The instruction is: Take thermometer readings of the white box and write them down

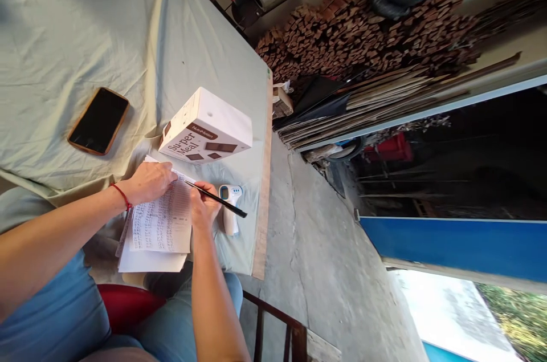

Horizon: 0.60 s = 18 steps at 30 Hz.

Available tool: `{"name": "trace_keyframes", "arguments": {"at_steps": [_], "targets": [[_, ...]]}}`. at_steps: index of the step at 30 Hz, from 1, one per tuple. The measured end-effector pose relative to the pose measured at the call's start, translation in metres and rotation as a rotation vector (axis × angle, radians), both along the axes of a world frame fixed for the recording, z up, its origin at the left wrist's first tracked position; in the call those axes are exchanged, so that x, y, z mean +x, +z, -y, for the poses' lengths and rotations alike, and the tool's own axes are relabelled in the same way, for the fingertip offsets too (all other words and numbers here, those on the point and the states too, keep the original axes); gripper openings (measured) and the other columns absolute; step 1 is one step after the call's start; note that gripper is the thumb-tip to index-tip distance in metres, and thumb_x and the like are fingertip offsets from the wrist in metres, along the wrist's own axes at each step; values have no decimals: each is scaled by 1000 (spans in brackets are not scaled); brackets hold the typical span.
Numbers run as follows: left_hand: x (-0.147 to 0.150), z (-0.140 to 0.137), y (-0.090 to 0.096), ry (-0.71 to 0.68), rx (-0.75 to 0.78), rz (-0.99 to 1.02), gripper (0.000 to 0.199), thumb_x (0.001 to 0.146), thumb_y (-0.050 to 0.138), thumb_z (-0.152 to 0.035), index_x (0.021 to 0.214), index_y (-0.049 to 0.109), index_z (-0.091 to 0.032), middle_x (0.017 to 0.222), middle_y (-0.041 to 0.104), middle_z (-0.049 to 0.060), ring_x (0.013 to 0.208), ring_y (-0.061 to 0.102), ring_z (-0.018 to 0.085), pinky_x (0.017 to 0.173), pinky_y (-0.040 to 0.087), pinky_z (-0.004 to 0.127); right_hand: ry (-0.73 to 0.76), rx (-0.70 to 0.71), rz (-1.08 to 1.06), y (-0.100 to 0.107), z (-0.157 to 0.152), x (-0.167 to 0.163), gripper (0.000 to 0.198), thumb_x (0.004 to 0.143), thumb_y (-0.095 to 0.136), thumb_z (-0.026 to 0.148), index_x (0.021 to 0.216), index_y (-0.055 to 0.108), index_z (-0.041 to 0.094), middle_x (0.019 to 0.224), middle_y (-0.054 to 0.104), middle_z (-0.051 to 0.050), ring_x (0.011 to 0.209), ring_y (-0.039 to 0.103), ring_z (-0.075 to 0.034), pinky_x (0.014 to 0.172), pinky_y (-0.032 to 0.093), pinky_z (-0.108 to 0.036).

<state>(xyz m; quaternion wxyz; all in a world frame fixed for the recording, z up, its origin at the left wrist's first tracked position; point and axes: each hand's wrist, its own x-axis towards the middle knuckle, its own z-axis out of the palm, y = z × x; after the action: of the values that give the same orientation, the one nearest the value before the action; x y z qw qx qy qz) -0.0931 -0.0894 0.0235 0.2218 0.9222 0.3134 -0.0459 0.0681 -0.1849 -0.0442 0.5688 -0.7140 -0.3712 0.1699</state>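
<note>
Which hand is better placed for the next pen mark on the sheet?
Right, most likely: the right hand holds the black pen, its tip over the sheet. The left hand lies on the sheet, seemingly steadying it.

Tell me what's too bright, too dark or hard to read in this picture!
Head view: the pale ground outside is washed out almost white; head view: the dark opening above the blue panel hides most detail; head view: the writing on the papers is too small to read.
</note>
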Motion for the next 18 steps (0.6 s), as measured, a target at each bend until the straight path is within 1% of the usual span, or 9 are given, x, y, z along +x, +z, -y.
{"name": "trace_keyframes", "arguments": {"at_steps": [4, 8, 12, 18], "targets": [[1, 0, -3, -21, 11, -11, 36, 107, 41, -16, 113, 76, -16, 113, 71, 13, 94, 72, 27, 70, 45, 35, 11, -14, 188, -12, -2, -1, 27, 79, 60, 49, 80, 62, 22, 69, 62, 1, 61, 56, -15, 62, 49, -29], [1, 2, -2, -10, 9, -25, 38, 108, 38, -17, 112, 76, -14, 111, 71, 15, 94, 71, 28, 71, 46, 35, 40, -11, 334, -17, 1, 3, 29, 84, 59, 51, 81, 63, 22, 72, 65, -1, 66, 59, -17, 63, 52, -30], [2, 2, -3, 5, -17, -3, 37, 107, 41, -15, 113, 77, -12, 112, 70, 15, 92, 69, 26, 75, 46, 34, 56, -11, 363, -18, 2, 4, 33, 88, 58, 53, 83, 64, 22, 72, 65, -2, 66, 60, -18, 64, 53, -31], [2, 0, -9, 46, -30, 64, 32, 106, 47, -18, 110, 79, -15, 106, 70, 12, 87, 67, 22, 72, 45, 31, 100, -33, 373, -17, 2, 2, 34, 91, 56, 54, 83, 63, 22, 71, 64, -1, 63, 59, -17, 62, 53, -30]]}}
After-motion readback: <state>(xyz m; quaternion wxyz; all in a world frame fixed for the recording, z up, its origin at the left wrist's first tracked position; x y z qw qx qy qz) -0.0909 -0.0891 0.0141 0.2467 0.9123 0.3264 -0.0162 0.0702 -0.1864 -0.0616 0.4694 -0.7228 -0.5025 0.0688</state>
